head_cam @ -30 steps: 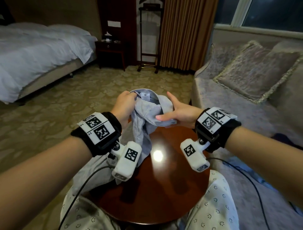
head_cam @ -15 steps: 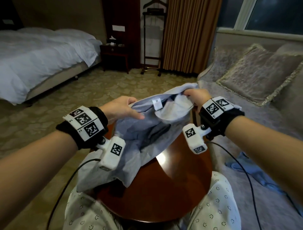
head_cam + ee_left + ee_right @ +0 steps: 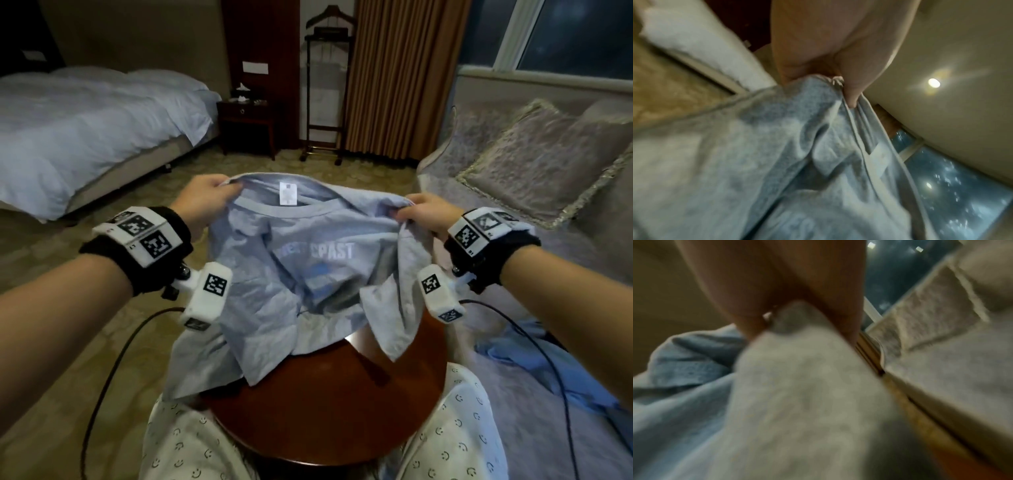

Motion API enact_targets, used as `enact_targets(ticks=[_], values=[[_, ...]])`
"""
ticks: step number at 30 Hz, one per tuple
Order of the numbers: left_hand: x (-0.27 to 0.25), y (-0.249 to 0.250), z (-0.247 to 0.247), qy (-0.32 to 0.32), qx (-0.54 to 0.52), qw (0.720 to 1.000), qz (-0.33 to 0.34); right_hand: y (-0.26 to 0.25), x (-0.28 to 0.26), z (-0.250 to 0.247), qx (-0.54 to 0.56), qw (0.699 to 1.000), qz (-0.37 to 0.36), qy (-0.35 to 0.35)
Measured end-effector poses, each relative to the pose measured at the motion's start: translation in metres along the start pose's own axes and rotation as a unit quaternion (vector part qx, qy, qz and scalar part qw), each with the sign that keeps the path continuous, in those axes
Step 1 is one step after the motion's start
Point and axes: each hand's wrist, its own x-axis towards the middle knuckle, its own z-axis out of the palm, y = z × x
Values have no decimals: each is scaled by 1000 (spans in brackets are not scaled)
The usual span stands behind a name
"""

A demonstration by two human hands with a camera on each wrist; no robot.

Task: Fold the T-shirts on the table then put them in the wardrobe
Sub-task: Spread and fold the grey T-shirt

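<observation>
T-shirt (image 3: 294,270), grey-blue: held up over the round table (image 3: 329,411), collar far, hem trailing near onto the tabletop, shoulder line running left to right. Left hand (image 3: 202,202) pinches the left shoulder; right hand (image 3: 423,212) pinches the right; both equally placed for laying it flat.

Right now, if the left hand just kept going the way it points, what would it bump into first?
The left hand, gripping the T-shirt by a shoulder, points ahead over the carpet. The way looks free up to the nightstand, though depth is hard to judge.
</observation>
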Motion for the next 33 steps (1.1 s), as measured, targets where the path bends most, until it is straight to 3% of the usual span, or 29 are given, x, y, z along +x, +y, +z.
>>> enact_targets(ticks=[3, 8, 10, 12, 16, 22, 25, 28, 33], values=[[-3, 8, -2, -20, -16, 1000, 5, 7, 7, -3, -107, 987, -32, 117], [-6, 24, -17, -114, 172, 974, 92, 9, 14, -15, -9, 973, -51, 226], [-3, 23, -25, -75, 334, 932, 120, 1, 11, -21, 29, 965, -82, 247], [-1, 25, -34, 34, 381, 913, 140, -3, 12, -32, 51, 958, -97, 265], [5, 26, -57, 128, 283, 939, 147, -6, 10, -53, 107, 947, -87, 291], [3, 50, -61, 258, 229, 924, 166, -24, -8, -63, 149, 934, -161, 282], [1, 64, -68, 265, 69, 950, 147, -34, -25, -76, 176, 929, -197, 260], [-8, 83, -77, 268, -27, 952, 146, -46, -51, -92, 162, 937, -233, 203], [-33, 121, -101, 323, -20, 920, 223, -68, -103, -125, 160, 937, -281, 135]])
